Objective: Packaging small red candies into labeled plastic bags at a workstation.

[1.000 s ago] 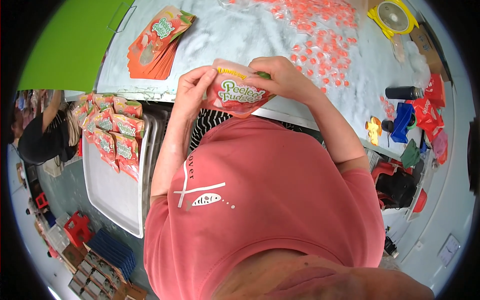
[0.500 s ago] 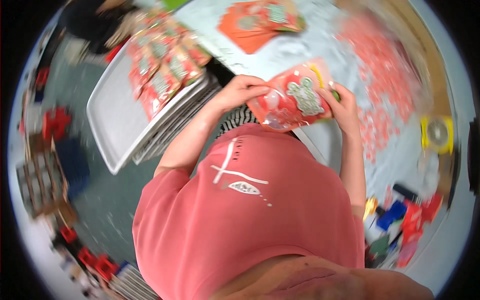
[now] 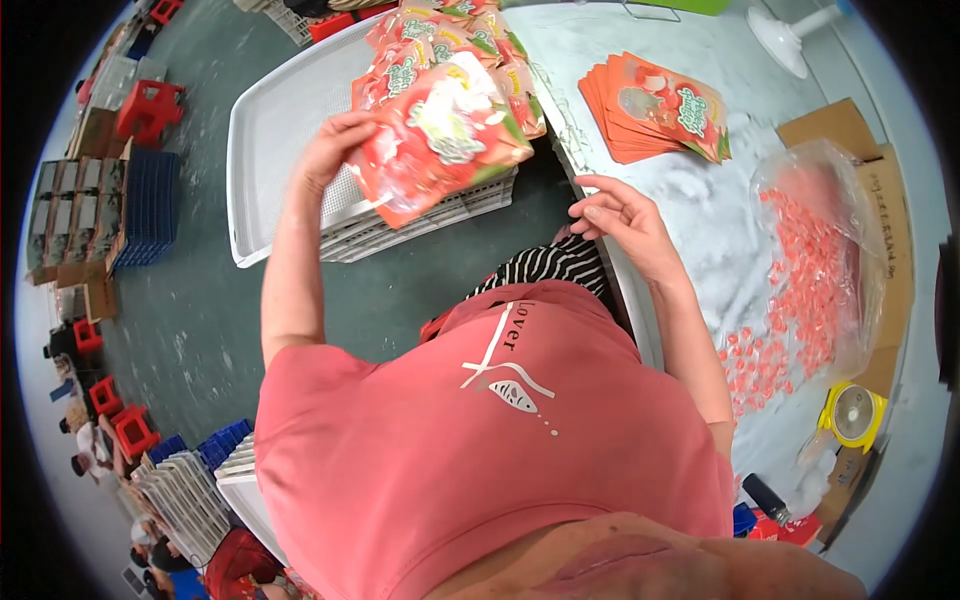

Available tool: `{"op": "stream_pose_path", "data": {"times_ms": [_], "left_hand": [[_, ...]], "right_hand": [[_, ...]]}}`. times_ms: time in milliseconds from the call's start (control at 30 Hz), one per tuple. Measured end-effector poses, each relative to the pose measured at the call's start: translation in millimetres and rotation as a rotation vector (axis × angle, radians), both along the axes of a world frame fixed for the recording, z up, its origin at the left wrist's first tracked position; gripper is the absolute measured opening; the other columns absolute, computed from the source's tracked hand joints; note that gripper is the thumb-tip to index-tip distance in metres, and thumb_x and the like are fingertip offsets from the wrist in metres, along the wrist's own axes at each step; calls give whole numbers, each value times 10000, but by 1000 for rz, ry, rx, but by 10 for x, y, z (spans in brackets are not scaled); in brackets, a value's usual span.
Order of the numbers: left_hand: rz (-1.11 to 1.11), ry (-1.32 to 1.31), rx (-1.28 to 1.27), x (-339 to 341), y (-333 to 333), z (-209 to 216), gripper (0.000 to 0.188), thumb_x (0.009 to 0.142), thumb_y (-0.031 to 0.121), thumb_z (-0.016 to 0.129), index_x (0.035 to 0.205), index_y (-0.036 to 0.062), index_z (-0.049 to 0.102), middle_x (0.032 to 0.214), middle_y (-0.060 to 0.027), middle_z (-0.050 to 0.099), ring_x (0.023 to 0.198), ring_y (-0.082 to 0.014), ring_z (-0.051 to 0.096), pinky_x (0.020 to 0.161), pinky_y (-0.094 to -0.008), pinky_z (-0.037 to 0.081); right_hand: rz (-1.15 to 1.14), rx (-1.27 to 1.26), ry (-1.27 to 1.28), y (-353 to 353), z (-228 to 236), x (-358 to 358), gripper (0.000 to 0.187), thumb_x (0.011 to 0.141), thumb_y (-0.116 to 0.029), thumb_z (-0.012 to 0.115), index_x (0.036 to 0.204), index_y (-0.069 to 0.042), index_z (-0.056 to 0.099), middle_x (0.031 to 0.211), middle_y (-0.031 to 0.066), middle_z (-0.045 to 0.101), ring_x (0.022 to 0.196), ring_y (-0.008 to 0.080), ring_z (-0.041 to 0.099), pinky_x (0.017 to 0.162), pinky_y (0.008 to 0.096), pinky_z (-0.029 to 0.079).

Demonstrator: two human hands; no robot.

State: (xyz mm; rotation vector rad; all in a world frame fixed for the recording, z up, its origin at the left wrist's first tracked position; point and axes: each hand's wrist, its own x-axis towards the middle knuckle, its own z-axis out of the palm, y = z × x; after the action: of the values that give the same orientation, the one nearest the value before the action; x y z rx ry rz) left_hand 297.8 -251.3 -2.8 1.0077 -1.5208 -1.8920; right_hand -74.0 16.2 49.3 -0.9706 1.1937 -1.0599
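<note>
My left hand (image 3: 345, 145) pinches the left edge of a shiny red-orange pouch (image 3: 400, 165) with green and white print. It holds the pouch tilted over the right part of a white plastic tray (image 3: 265, 130). Several similar filled pouches (image 3: 440, 40) lie heaped in that tray, partly hidden behind the held one. My right hand (image 3: 630, 225) is empty, its fingers apart and partly curled, above the near left edge of the table (image 3: 690, 260). Farther back on the table lies a fanned stack of flat orange pouches (image 3: 660, 110).
Small red-wrapped pieces (image 3: 800, 300) spill from a clear plastic bag (image 3: 865, 230) at the table's right. A yellow dial scale (image 3: 853, 415) stands nearer me. More trays (image 3: 420, 215) are stacked under the white one. Red stools (image 3: 150, 110) and stacked boxes (image 3: 75, 215) stand at the left.
My left hand has carried the pouch leftward from the table edge to over the tray. My right hand has let go of it and opened. The view has turned too.
</note>
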Motion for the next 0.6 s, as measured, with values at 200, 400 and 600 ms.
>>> {"op": "stream_pose_path", "data": {"times_ms": [200,400,600], "left_hand": [[140,-601,-559,510,-706,-552,386,965,236,599,1296,38,613,1169,-124,669,1090,-186,615,945,-312,481],[368,-495,-601,263,-481,-1308,491,981,294,558,1387,21,507,1290,-192,579,1195,-279,542,1037,-355,407],[527,-501,-747,89,-343,-1335,487,993,305,530,1359,-15,511,1362,-237,517,1270,-350,493,1079,-387,376]], "right_hand": [[29,142,23,129,-315,30,340,974,-114,583,1303,-30,570,1017,63,693,873,117,667,772,244,524],[-207,282,-27,668,-601,-176,319,981,-134,573,1272,-4,588,1014,96,692,862,157,684,761,265,551],[-374,306,-127,960,-723,-241,300,982,-113,554,1245,26,592,982,135,695,820,181,693,722,266,570]]}}
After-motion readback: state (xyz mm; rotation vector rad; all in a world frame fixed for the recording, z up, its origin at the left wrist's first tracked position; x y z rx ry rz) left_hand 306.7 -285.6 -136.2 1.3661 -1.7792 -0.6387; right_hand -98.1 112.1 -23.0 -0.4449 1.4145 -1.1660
